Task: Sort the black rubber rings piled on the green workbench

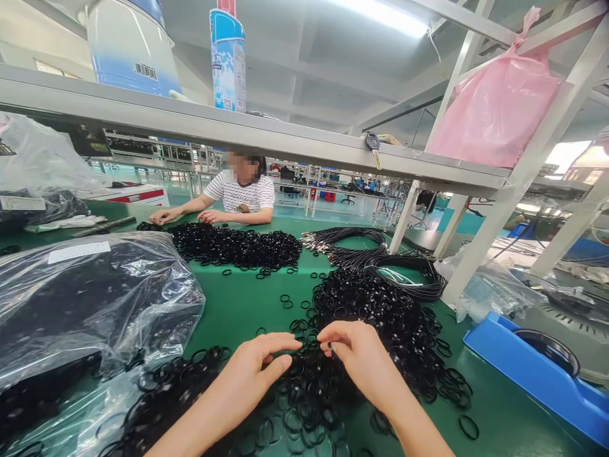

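Small black rings lie in a large pile (375,317) right in front of me, and some reach under both hands. My left hand (264,362) hovers over the rings with its fingers stretched out and the thumb apart, holding nothing I can see. Facing it, my right hand (354,352) has its fingers curled and pinched together. A bit of a black ring (332,348) shows between its fingertips; the rest is hidden. Another heap of black rings (190,387) lies left of my left forearm.
A clear plastic bag of black parts (109,285) lies left. Behind are a farther ring pile (238,246), coiled black cables (356,244) and a seated person (242,193) handling rings. A blue tray (537,374) stands right; a metal shelf (295,136) crosses above the green table (238,304).
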Available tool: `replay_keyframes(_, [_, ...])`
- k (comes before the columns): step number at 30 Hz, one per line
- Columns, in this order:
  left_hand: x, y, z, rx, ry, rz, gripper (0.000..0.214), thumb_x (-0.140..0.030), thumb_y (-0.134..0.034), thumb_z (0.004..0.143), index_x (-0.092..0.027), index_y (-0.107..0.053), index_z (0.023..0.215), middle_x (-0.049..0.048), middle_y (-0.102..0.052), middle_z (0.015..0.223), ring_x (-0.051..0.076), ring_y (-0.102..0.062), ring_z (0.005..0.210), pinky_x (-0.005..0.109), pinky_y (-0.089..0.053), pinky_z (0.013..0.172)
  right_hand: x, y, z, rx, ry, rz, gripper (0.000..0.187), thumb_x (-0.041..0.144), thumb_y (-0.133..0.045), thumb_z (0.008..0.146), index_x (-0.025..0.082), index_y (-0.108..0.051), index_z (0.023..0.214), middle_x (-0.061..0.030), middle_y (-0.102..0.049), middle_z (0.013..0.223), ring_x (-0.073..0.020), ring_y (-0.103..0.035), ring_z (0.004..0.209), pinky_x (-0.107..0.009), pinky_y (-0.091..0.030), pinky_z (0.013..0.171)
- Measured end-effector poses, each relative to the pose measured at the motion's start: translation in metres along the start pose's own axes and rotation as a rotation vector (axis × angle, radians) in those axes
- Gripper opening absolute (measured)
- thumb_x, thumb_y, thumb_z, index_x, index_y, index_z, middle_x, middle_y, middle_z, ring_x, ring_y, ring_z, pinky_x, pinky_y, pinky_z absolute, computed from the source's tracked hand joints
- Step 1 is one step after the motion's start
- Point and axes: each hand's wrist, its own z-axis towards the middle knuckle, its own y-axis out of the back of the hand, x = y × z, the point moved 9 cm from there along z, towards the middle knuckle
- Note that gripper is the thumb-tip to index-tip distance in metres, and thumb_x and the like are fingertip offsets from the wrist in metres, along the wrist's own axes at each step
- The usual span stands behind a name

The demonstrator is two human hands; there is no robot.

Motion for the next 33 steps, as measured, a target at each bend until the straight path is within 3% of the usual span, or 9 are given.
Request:
replay_keyframes(2, [-0.008, -0.001, -0.002, -0.024, -0.028, 0.003, 0.025, -0.030, -0.053, 0.083, -0.029, -0.069, 0.101, -0.0003, -0.066, 0.114, 0.021, -0.057, 0.105, 0.030, -0.039, 0.091, 0.000, -0.007, -0.001, 0.019, -0.021, 0.075, 0.032, 0.004, -0.047, 0.070, 0.021, -0.070, 0.084, 0.0004, -0.069, 0.077, -0.0141, -0.065, 0.076, -0.023, -0.047, 0.071])
replay_keyframes(7, [-0.020, -0.012, -0.006, -0.022, -0.038, -0.081, 0.015, -0.029, -0.055, 0.081, -0.025, -0.067, 0.089, -0.0030, -0.068, 0.082, 0.016, -0.058, 0.075, 0.023, -0.040, 0.063, 0.007, -0.023, -0.004, 0.025, -0.041, 0.232, 0.029, 0.006, -0.053, 0.068, 0.019, -0.070, 0.087, -0.0011, -0.070, 0.077, -0.0161, -0.065, 0.075, -0.025, -0.049, 0.071])
replay_keyframes(13, [-0.001, -0.036, -0.007, 0.086, 0.099, -0.338, 0.022, -0.038, -0.062, 0.075, -0.016, -0.064, 0.076, -0.0005, -0.060, 0.069, 0.015, -0.053, 0.064, 0.022, -0.038, 0.054, 0.007, -0.024, -0.006, -0.098, -0.050, 0.231, 0.025, 0.007, -0.054, 0.067, 0.020, -0.070, 0.083, -0.0009, -0.068, 0.075, -0.0161, -0.063, 0.073, -0.025, -0.048, 0.068])
replay_keyframes(17, [0.007, -0.044, -0.006, 0.131, 0.194, -0.572, 0.023, -0.036, -0.064, 0.072, -0.014, -0.060, 0.070, 0.0005, -0.060, 0.066, 0.012, -0.051, 0.058, 0.021, -0.036, 0.051, 0.013, -0.025, -0.008, -0.084, -0.012, 0.195, 0.031, 0.004, -0.049, 0.070, 0.022, -0.069, 0.085, 0.0012, -0.066, 0.074, -0.0136, -0.060, 0.070, -0.023, -0.047, 0.065])
replay_keyframes(19, [0.008, -0.031, -0.004, 0.074, 0.185, -0.461, 0.018, -0.033, -0.061, 0.073, -0.016, -0.058, 0.068, -0.0014, -0.058, 0.063, 0.012, -0.050, 0.057, 0.021, -0.033, 0.051, 0.016, -0.019, -0.007, -0.091, 0.023, 0.120, 0.032, 0.004, -0.048, 0.072, 0.023, -0.069, 0.088, 0.0015, -0.065, 0.075, -0.0134, -0.060, 0.071, -0.023, -0.045, 0.067])
replay_keyframes(23, [-0.001, 0.008, -0.001, -0.070, 0.065, -0.015, 0.016, -0.028, -0.051, 0.079, -0.019, -0.061, 0.070, -0.0020, -0.062, 0.067, 0.018, -0.057, 0.069, 0.026, -0.039, 0.061, 0.014, -0.002, -0.004, -0.125, 0.077, -0.190, 0.031, 0.003, -0.047, 0.076, 0.022, -0.069, 0.086, -0.0002, -0.066, 0.079, -0.0154, -0.060, 0.075, -0.026, -0.042, 0.070])
replay_keyframes(25, [-0.005, 0.008, -0.001, 0.021, 0.003, 0.062, 0.018, -0.026, -0.051, 0.080, -0.022, -0.068, 0.084, 0.0008, -0.069, 0.095, 0.021, -0.060, 0.093, 0.031, -0.042, 0.082, 0.006, -0.002, -0.003, -0.083, 0.060, -0.333, 0.034, 0.002, -0.045, 0.078, 0.023, -0.071, 0.084, -0.0018, -0.068, 0.082, -0.0171, -0.060, 0.078, -0.028, -0.041, 0.072])
replay_keyframes(28, [-0.003, 0.006, 0.001, 0.136, -0.061, 0.113, 0.034, -0.020, -0.047, 0.082, -0.029, -0.067, 0.107, -0.0020, -0.058, 0.129, 0.020, -0.049, 0.120, 0.033, -0.030, 0.105, 0.004, -0.004, -0.005, -0.083, 0.061, -0.448, 0.041, -0.001, -0.041, 0.078, 0.024, -0.072, 0.086, -0.0031, -0.069, 0.092, -0.0186, -0.060, 0.088, -0.030, -0.039, 0.078])
replay_keyframes(33, [0.026, 0.031, 0.007, -0.039, -0.016, 0.353, 0.028, -0.025, -0.049, 0.082, -0.025, -0.064, 0.105, 0.0036, -0.065, 0.113, 0.024, -0.054, 0.108, 0.037, -0.037, 0.096, 0.019, -0.007, -0.008, -0.123, 0.087, -0.461, 0.035, 0.002, -0.044, 0.082, 0.023, -0.071, 0.091, -0.0038, -0.069, 0.095, -0.0195, -0.058, 0.091, -0.031, -0.040, 0.078])
